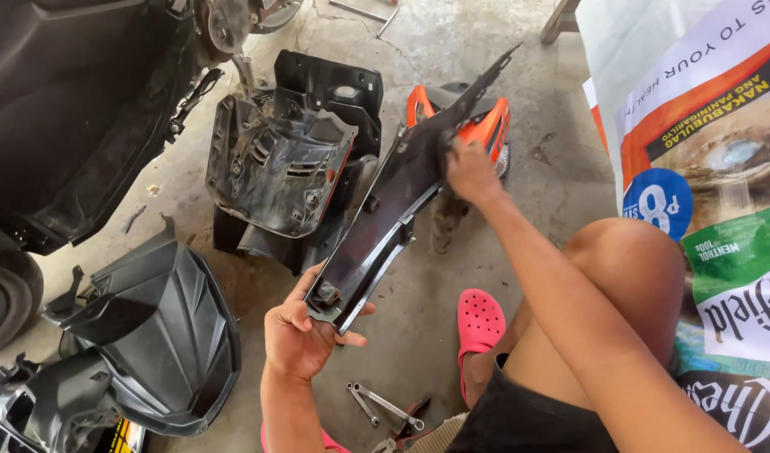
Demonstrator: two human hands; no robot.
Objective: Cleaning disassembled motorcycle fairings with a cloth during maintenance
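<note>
- The long black fairing panel (391, 207) is held slantwise above the concrete floor (486, 277), just right of the upturned black body cover (280, 164).
- Its lower end is clasped by the left hand (299, 331), fingers curled around the edge.
- Its upper part is pressed by the right hand (469, 172), fingers closed on it.
- The panel is best kept steady from both ends, clear of the spanners (381, 404) lying below it.

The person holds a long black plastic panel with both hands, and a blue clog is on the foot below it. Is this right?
Not quite. In the head view the clog is pink, not blue. The rest holds: left hand grips the lower end of the long black panel and right hand its upper part.
</note>
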